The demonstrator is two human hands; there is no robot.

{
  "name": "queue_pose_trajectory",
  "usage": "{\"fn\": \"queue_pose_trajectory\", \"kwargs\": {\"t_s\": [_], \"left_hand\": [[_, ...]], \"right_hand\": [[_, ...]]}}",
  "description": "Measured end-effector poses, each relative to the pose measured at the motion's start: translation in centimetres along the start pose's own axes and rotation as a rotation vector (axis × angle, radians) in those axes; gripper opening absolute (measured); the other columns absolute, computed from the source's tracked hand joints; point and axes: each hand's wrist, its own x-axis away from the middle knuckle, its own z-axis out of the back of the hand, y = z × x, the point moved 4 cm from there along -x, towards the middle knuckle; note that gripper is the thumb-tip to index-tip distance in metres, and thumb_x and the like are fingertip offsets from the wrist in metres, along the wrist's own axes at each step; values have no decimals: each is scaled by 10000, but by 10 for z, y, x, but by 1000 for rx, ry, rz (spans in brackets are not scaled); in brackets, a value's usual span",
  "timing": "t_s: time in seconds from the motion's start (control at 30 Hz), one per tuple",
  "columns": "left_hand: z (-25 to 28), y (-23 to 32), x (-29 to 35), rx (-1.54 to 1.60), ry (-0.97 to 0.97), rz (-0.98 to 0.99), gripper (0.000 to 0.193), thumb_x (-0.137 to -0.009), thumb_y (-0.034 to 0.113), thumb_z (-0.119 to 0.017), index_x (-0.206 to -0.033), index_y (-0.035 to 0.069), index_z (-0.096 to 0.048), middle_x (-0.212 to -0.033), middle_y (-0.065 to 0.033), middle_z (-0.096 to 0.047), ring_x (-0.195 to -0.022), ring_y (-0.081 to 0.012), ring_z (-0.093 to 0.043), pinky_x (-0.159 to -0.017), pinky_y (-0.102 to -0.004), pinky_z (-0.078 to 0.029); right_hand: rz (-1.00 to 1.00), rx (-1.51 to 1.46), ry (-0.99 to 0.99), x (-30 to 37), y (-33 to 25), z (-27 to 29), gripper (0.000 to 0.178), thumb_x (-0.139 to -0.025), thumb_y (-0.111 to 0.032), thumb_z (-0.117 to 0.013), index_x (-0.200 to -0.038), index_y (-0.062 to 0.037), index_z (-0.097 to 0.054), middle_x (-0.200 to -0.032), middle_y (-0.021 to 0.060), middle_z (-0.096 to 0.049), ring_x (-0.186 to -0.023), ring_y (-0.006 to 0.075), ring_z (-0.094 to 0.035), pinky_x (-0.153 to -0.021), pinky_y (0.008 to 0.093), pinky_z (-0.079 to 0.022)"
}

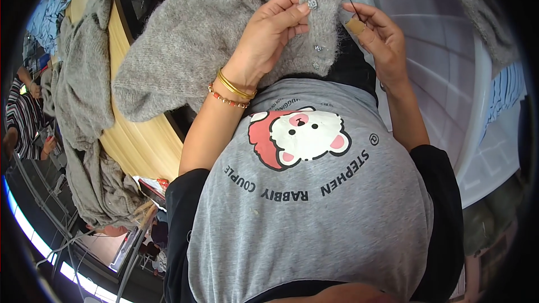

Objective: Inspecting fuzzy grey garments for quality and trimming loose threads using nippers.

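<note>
Both forearms rise from the lower edge, past a grey printed shirt (314, 202), and meet near the top of the view. The left hand (269, 36) is bent at the wrist, its fingers curled together, pinching the edge of a grey knitted cardigan (191, 39) beside a shiny button (313, 4). Three buttons show along that edge. The right hand (382, 36) is loosely curled, thumb and forefinger pinching a thin dark needle (353, 8); one fingertip wears a tan cover. The cardigan hangs from a wooden bench (135, 146) down to the person's lap. Two bracelets circle the left wrist (233, 91). More grey knitwear (84, 106) lies along the bench to the left.
</note>
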Motion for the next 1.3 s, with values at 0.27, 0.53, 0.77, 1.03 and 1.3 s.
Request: {"fn": "queue_pose_trajectory", "kwargs": {"t_s": [0.27, 0.53, 0.77, 1.03, 1.3], "left_hand": [[5, 2, 10, 79, 55, 38, 235, -937, 44, -499, -1154, 30, -591, -939, 32, -614, -834, -46, -548, -770, -202, -443], [-8, 12, 19, 197, 165, 67, 312, -880, 6, -459, -1171, 0, -572, -1010, -24, -649, -865, -91, -587, -758, -217, -464], [4, -1, 31, -1003, 169, -207, 162, -881, 39, -536, -1011, 5, -626, -867, -119, -678, -792, -294, -660, -719, -405, -510], [-41, 26, 33, -1661, 167, -463, 201, -825, 60, -595, -1020, 37, -553, -903, -180, -642, -760, -388, -647, -658, -455, -531], [-88, 53, -2, -1837, 102, -654, 108, -839, 109, -628, -914, 32, -625, -861, -166, -605, -750, -345, -623, -654, -410, -512]], "right_hand": [[-113, -96, 21, -12, 10, -2, 365, -939, -124, -568, -1268, 32, -583, -817, -39, -554, -605, 5, -376, -529, 163, -288], [49, -51, 45, -15, 9, -11, 354, -944, -86, -555, -1275, 38, -571, -1019, 29, -649, -720, 13, -500, -613, 150, -374], [13, 32, 76, -6, 35, 8, 334, -935, -3, -537, -1265, 42, -567, -1269, 123, -620, -1128, 131, -582, -989, 258, -430], [-25, 5, 139, 3, 44, 17, 329, -935, -25, -553, -1260, 10, -591, -1078, 22, -651, -899, 32, -576, -755, 155, -430], [-31, 2, 141, 9, 55, 24, 336, -936, -28, -550, -1268, 12, -586, -1104, 26, -644, -926, 41, -579, -795, 175, -438]]}}
